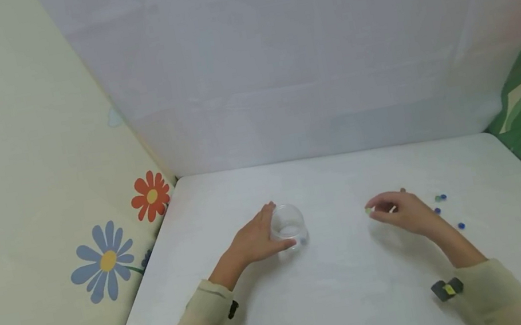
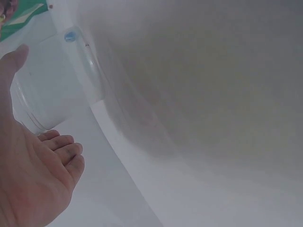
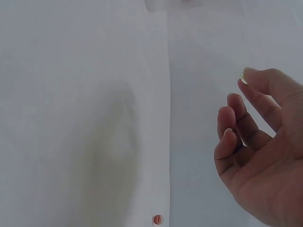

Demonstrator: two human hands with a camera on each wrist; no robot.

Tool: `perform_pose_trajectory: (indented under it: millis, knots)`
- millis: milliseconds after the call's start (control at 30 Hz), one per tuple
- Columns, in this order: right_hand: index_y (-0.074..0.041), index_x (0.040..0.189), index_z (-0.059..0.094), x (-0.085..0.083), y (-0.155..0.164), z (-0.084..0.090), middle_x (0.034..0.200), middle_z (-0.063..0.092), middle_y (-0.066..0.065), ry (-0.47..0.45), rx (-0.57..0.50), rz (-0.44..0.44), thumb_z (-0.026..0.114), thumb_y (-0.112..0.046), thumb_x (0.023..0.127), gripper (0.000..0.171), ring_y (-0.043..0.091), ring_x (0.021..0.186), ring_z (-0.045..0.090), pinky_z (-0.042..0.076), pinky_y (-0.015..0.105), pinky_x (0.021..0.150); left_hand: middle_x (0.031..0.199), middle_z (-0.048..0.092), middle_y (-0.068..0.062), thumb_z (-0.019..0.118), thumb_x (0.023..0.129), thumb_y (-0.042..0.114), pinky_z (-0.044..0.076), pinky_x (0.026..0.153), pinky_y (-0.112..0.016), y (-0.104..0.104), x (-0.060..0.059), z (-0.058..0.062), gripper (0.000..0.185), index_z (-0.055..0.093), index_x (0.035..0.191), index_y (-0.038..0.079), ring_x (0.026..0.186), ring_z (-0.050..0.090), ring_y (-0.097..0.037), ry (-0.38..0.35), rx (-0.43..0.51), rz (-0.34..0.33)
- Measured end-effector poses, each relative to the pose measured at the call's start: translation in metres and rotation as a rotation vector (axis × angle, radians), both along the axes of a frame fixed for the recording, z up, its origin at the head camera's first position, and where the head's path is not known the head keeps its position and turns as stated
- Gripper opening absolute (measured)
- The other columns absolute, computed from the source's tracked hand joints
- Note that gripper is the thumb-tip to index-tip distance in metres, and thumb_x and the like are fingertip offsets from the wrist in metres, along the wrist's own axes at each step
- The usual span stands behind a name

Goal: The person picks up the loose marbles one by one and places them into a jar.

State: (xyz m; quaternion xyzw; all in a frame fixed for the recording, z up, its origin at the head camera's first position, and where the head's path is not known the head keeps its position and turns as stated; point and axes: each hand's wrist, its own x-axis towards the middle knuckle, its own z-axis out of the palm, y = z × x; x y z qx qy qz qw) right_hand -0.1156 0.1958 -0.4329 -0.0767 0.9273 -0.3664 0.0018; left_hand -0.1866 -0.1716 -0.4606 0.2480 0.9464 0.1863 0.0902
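The left hand [image 1: 253, 242] cups the light clear plastic cup [image 1: 288, 226] while the right hand [image 1: 402, 213] pinches a small, smooth, probably slippery bead [image 1: 368, 210] at its fingertips.

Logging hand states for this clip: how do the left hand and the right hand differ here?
The left hand curls around a clear cup standing on the white table; the right hand is raised off the table. The left grips something large; the right pinches a small pale bead at its fingertips. Both wear beige sleeves.
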Motion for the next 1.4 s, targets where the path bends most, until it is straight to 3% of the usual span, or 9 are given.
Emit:
perform_pose_trajectory:
  millis: [100, 233, 333, 400, 433, 533, 967, 1233, 1400]
  knots:
    - [-0.009, 0.113, 0.073, -0.001, -0.005, 0.000, 0.092, 0.070, -0.001, -0.016, 0.004, 0.003, 0.071, -0.017, 0.095, 0.020, 0.016, 0.085, 0.062, 0.049, 0.043, 0.083, 0.166, 0.026, -0.011, 0.065, 0.082, 0.074, 0.046, 0.106, -0.050, -0.001, 0.000, -0.001, 0.111, 0.020, 0.161, 0.010, 0.145, 0.040, -0.031, 0.002, 0.000, -0.005]
    - [-0.010, 0.112, 0.073, -0.002, -0.012, 0.002, 0.091, 0.069, 0.000, -0.021, -0.009, 0.011, 0.071, -0.017, 0.094, 0.020, 0.017, 0.085, 0.062, 0.038, 0.062, 0.096, 0.166, 0.027, -0.011, 0.065, 0.081, 0.075, 0.047, 0.105, -0.050, -0.002, 0.001, -0.001, 0.112, 0.020, 0.161, 0.011, 0.143, 0.042, -0.032, 0.006, 0.005, -0.013]
    - [-0.010, 0.111, 0.074, -0.001, -0.018, 0.004, 0.090, 0.069, 0.000, -0.004, -0.016, 0.030, 0.072, -0.016, 0.094, 0.019, 0.017, 0.085, 0.062, 0.045, 0.054, 0.094, 0.166, 0.027, -0.012, 0.065, 0.081, 0.074, 0.047, 0.105, -0.051, -0.003, 0.001, -0.001, 0.112, 0.021, 0.161, 0.010, 0.143, 0.043, -0.032, 0.008, 0.008, -0.017]
    - [-0.010, 0.111, 0.074, -0.001, -0.022, 0.005, 0.091, 0.069, 0.000, 0.006, -0.019, 0.048, 0.072, -0.015, 0.093, 0.019, 0.015, 0.084, 0.062, 0.052, 0.038, 0.080, 0.166, 0.027, -0.012, 0.066, 0.081, 0.075, 0.047, 0.105, -0.050, -0.004, 0.001, -0.001, 0.112, 0.021, 0.161, 0.010, 0.143, 0.042, -0.032, 0.007, 0.007, -0.018]
    - [-0.009, 0.111, 0.073, -0.001, -0.024, 0.005, 0.091, 0.069, 0.000, 0.011, -0.019, 0.058, 0.072, -0.015, 0.093, 0.019, 0.015, 0.084, 0.062, 0.053, 0.032, 0.073, 0.166, 0.027, -0.012, 0.065, 0.081, 0.075, 0.047, 0.105, -0.050, -0.004, 0.002, 0.000, 0.112, 0.021, 0.161, 0.010, 0.143, 0.042, -0.032, 0.008, 0.005, -0.019]
    - [-0.010, 0.110, 0.074, -0.002, -0.030, 0.007, 0.090, 0.068, -0.001, 0.021, -0.025, 0.069, 0.072, -0.015, 0.093, 0.018, 0.014, 0.084, 0.061, 0.051, 0.025, 0.071, 0.166, 0.027, -0.011, 0.066, 0.081, 0.074, 0.047, 0.105, -0.050, -0.005, 0.002, 0.001, 0.111, 0.021, 0.161, 0.010, 0.143, 0.043, -0.031, 0.000, 0.008, -0.017]
    - [-0.012, 0.110, 0.074, -0.007, -0.062, 0.016, 0.091, 0.067, -0.002, -0.009, -0.027, 0.110, 0.072, -0.018, 0.094, 0.017, 0.013, 0.083, 0.060, 0.051, 0.029, 0.072, 0.166, 0.027, -0.010, 0.067, 0.082, 0.072, 0.049, 0.103, -0.049, -0.011, 0.006, 0.006, 0.109, 0.021, 0.161, 0.011, 0.139, 0.047, -0.030, -0.008, 0.017, -0.026]
    - [-0.015, 0.108, 0.074, -0.009, -0.079, 0.016, 0.091, 0.067, -0.003, 0.003, -0.056, 0.136, 0.072, -0.020, 0.095, 0.015, 0.014, 0.084, 0.060, 0.051, 0.030, 0.072, 0.166, 0.027, -0.011, 0.066, 0.082, 0.072, 0.044, 0.109, -0.050, -0.014, 0.007, 0.006, 0.111, 0.021, 0.161, 0.009, 0.148, 0.036, -0.030, 0.012, 0.022, -0.055]
    - [-0.015, 0.110, 0.074, -0.013, -0.090, 0.016, 0.091, 0.066, -0.003, -0.018, -0.073, 0.153, 0.071, -0.021, 0.095, 0.016, 0.014, 0.084, 0.059, 0.051, 0.031, 0.072, 0.166, 0.028, -0.011, 0.067, 0.082, 0.072, 0.045, 0.108, -0.050, -0.014, 0.008, 0.008, 0.110, 0.022, 0.160, 0.009, 0.146, 0.038, -0.031, 0.011, 0.022, -0.053]
